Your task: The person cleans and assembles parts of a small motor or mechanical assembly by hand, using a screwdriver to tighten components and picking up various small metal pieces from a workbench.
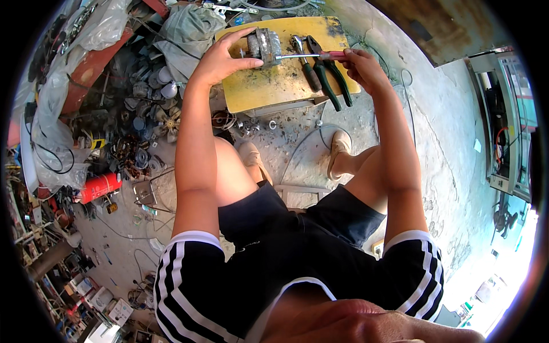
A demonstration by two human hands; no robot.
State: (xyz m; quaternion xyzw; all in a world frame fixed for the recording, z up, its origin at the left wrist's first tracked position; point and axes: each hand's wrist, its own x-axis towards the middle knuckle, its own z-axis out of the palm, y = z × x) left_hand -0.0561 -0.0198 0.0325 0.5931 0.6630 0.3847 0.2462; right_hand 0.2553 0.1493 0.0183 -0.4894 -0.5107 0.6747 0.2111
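Observation:
On a low yellow work board [246, 94] lies a small grey metal motor-like part [264, 46]. My left hand [223, 60] is at its left side, thumb and fingers curved around its end. From the right, my right hand [363, 67] grips the red handle of a screwdriver [306, 55], its shaft level and its tip touching or very near the part's right side. Under the shaft lie an adjustable wrench [309, 71] with a dark green handle and pliers [329, 74] with dark green grips.
Heaps of metal parts [140, 123] and plastic bags [63, 131] crowd the floor on the left, with a red cylinder [102, 187] among them. A cable [297, 151] curls on the floor by my feet. At the right stands a metal-framed cabinet [506, 126].

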